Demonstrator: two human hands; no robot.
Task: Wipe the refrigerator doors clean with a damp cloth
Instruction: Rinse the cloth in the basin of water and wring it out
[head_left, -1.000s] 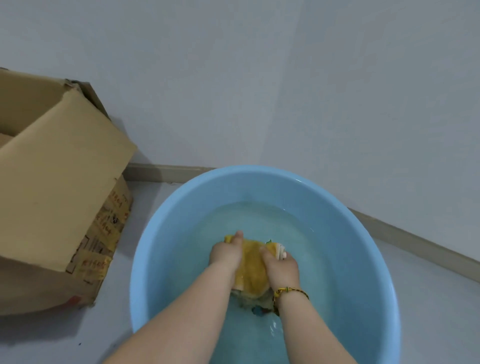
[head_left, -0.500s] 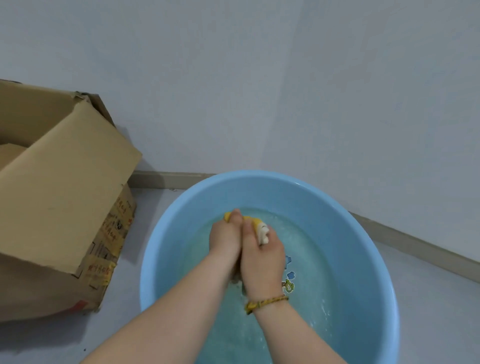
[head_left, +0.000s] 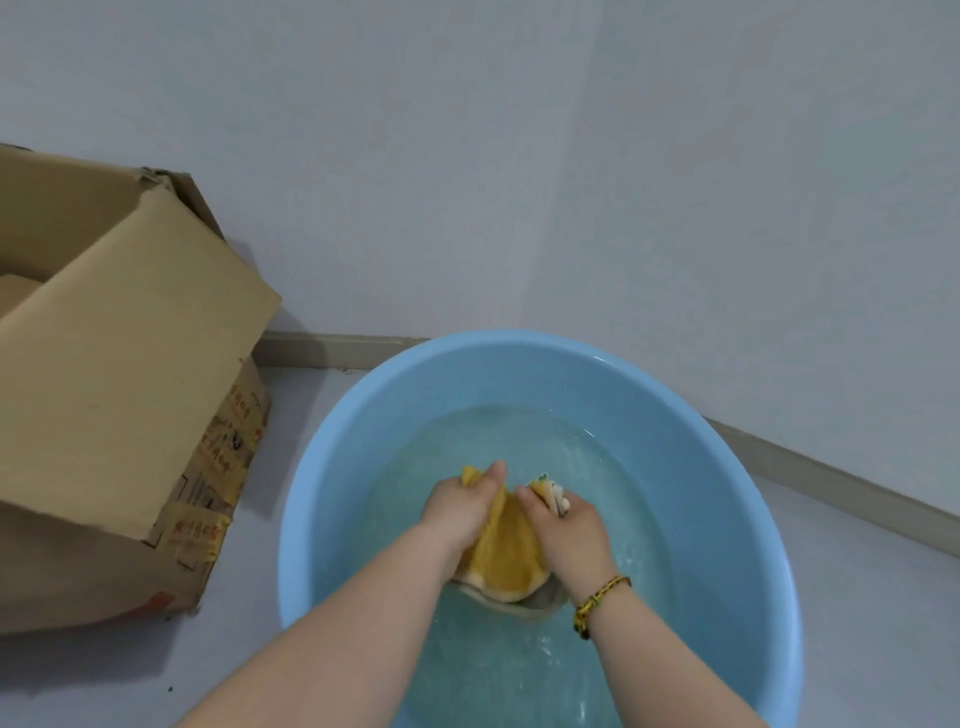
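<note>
Hands parted again: half a second back your two fists were pressed knuckle to knuckle with the cloth bunched out of sight between them. Now the left grip (head_left: 457, 512) and right grip (head_left: 569, 540) sit apart, and the yellow cloth (head_left: 506, 551) is stretched open between them. That matches the pose from a second ago, so this reads as one rub-and-open cycle of rinsing.

Grip state: each one is curled round a top corner of the cloth, thumb over fabric, pinching it. The right one also bunches a white-edged fold by its fingertips.

The cloth hangs over the middle of the blue basin (head_left: 332, 493). Its lower hem, greyish where wet, dips into the water (head_left: 597, 462) toward the basin's near side. The surface is rippled and a bit cloudy.

The basin sits on the floor (head_left: 857, 623) near the wall corner. A cardboard box (head_left: 119, 389) stands just beside its left edge, and I can't tell if they touch. There is a beaded bracelet (head_left: 597, 603) on your right wrist.

Judgement: you're at the wetting stage. The cloth looks soaked rather than damp, so it needs wringing over the basin first. No refrigerator is in view, so no door wiping has started.
</note>
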